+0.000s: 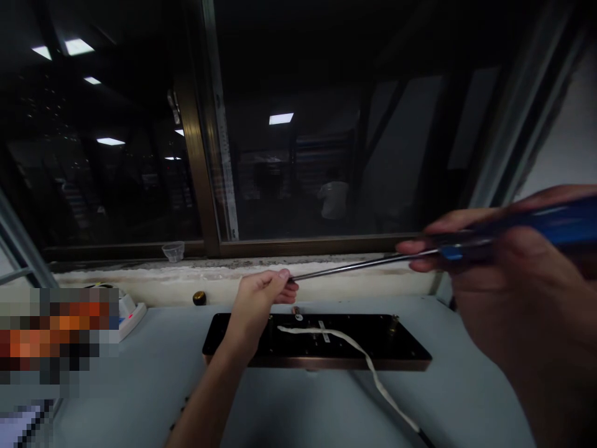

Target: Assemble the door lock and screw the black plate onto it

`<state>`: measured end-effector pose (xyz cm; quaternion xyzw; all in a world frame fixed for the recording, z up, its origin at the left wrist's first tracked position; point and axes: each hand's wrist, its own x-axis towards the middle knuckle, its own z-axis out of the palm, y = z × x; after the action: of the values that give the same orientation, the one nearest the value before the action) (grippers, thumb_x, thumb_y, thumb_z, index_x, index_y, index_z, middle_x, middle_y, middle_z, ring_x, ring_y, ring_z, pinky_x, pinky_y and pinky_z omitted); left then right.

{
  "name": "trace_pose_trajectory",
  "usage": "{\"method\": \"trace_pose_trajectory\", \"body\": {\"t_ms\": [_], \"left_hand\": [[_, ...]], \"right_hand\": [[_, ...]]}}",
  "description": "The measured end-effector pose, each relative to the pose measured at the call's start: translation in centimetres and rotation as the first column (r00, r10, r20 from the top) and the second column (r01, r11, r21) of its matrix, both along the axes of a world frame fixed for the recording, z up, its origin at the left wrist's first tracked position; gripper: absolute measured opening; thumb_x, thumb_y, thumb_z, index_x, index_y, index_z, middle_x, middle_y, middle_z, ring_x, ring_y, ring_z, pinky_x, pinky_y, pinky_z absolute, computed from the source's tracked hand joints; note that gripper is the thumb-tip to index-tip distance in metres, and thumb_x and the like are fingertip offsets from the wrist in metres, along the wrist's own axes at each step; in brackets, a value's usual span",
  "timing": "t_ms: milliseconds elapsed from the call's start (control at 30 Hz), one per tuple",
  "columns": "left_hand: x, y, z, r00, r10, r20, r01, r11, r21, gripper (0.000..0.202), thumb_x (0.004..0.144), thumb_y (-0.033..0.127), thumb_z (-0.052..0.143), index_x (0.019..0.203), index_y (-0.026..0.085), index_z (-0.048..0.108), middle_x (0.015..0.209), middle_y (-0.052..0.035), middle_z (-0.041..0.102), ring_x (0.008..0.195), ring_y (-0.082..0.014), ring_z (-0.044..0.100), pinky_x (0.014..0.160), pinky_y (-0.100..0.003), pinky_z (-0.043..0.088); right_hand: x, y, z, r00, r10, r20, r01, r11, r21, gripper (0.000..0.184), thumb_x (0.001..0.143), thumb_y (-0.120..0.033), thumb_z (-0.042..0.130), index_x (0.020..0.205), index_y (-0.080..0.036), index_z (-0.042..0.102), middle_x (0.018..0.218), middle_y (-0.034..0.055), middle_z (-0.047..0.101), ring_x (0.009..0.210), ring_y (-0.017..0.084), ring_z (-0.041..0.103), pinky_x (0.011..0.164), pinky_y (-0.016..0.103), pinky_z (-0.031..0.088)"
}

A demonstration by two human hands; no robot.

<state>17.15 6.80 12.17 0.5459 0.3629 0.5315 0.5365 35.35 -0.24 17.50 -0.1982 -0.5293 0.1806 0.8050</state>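
My right hand [494, 267] grips a screwdriver [354, 267] by its blue handle, with the long metal shaft pointing left. At the shaft's tip, my left hand [263, 292] is closed with thumb and fingers pinched together. Whether a small part sits between those fingers is hidden. Below the hands lies a long black panel [298, 348] with copper-coloured edges, apart from the screwdriver. A white-sleeved cable [368, 361] leaves the panel and runs toward the front. Brass-coloured posts [394, 323] stand up from its surface. My left forearm covers part of the panel's left side.
On the light blue table [140, 386], a small brass-coloured knob [199, 298] stands near the back wall. A white power strip [133, 320] with a red light is at the left. A clear plastic cup [173, 251] sits on the sill below the dark window [298, 180].
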Motion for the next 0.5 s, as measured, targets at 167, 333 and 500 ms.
{"method": "trace_pose_trajectory", "body": {"t_ms": [167, 333, 500], "left_hand": [[-1.3, 0.8, -0.4, 0.806, 0.060, -0.589, 0.106, 0.964, 0.244, 0.036, 0.081, 0.039, 0.041, 0.078, 0.013, 0.066, 0.080, -0.0055, 0.067, 0.078, -0.0169, 0.059, 0.074, -0.028, 0.044], [-2.3, 0.3, -0.2, 0.597, -0.046, -0.801, 0.381, 0.895, 0.232, 0.021, 0.077, 0.024, 0.048, 0.089, 0.021, 0.065, 0.087, 0.0004, 0.067, 0.082, -0.0134, 0.058, 0.075, -0.022, 0.041], [-1.0, -0.3, -0.8, 0.542, -0.204, -0.815, 0.527, 0.838, 0.141, 0.020, 0.072, 0.023, 0.056, 0.089, 0.019, 0.065, 0.078, 0.0005, 0.066, 0.072, -0.0109, 0.058, 0.067, -0.019, 0.042]], "right_hand": [[0.2, 1.3, -0.5, 1.000, 0.001, -0.003, -0.001, 0.990, -0.140, 0.020, 0.066, -0.023, 0.067, 0.081, -0.022, 0.054, 0.065, -0.0013, 0.063, 0.057, 0.016, 0.061, 0.049, 0.029, 0.051], [0.1, 2.6, -1.8, 0.981, 0.092, 0.169, -0.031, 0.942, -0.334, 0.023, 0.068, -0.033, 0.065, 0.082, -0.022, 0.050, 0.067, -0.0028, 0.060, 0.054, 0.014, 0.061, 0.044, 0.025, 0.050], [-0.5, 3.3, -2.6, 0.944, 0.153, 0.291, -0.017, 0.906, -0.423, 0.026, 0.069, -0.038, 0.064, 0.081, -0.022, 0.047, 0.070, -0.0035, 0.057, 0.056, 0.013, 0.061, 0.047, 0.026, 0.052]]}}
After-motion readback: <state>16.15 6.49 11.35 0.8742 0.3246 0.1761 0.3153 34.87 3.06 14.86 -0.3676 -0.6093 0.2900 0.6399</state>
